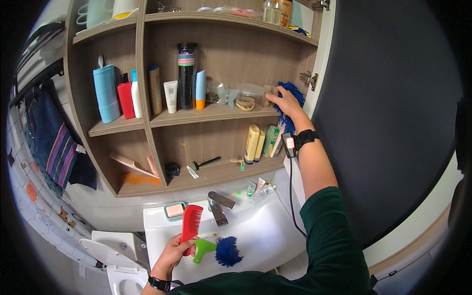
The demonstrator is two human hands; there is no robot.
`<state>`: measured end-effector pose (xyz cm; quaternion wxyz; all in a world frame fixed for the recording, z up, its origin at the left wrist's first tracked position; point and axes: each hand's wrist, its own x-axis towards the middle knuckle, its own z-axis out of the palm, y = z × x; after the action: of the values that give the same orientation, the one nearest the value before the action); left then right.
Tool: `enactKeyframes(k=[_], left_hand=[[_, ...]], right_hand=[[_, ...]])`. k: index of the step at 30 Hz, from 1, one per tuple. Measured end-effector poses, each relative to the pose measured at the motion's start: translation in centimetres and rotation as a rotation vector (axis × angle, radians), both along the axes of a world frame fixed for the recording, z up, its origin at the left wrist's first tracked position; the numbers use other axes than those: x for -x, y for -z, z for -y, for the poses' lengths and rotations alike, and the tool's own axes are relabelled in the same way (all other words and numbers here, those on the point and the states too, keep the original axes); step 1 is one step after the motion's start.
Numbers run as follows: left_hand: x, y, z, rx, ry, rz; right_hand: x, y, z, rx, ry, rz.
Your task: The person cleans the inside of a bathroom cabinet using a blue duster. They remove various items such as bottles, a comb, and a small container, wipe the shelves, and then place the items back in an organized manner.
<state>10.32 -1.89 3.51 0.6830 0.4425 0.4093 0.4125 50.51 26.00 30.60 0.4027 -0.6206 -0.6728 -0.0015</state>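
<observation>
In my left hand (176,251), over the white washbasin (258,254), is a red plastic comb (191,223), teeth facing right. Just right of it lie a green plastic handle (202,250) and a blue shaggy microfibre duster head (228,252). My right hand (285,100) reaches to the right end of the middle cabinet shelf. Its fingers touch a small beige-brown item (271,95), partly hidden, beside a lidded clear jar (250,96). More blue shaggy microfibre (291,92) shows behind and below that hand; I cannot tell whether the hand holds it.
An open cabinet (228,114) holds bottles, tubes, a tall jar of hair ties (187,75) and a razor (206,163). Its dark door (383,110) stands open at right. A cable (292,195) hangs by my right arm. Below are a tap (218,206), soap dish (175,211) and toilet (121,258).
</observation>
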Motion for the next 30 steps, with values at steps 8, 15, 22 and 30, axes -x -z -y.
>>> enactKeyframes(k=[8,15,22,30], left_hand=[[-1.1,-7.8,-4.0,-0.251,0.0,-0.131],[-9.6,-21.0,-13.6,-0.688,0.06,0.053],[-21.9,-30.7,-22.9,-0.854,0.017,-0.065],[-29.9,-31.7,-28.4,-0.861,-0.002,-0.257]], right_hand=[[-1.6,1.2,-0.5,-0.285,-0.417,-0.74],[-4.1,3.5,-0.4,-0.364,-0.544,-1.125],[-4.2,3.4,-0.9,-0.387,-0.495,-1.162],[-3.0,3.4,-0.9,-0.373,-0.342,-0.766]])
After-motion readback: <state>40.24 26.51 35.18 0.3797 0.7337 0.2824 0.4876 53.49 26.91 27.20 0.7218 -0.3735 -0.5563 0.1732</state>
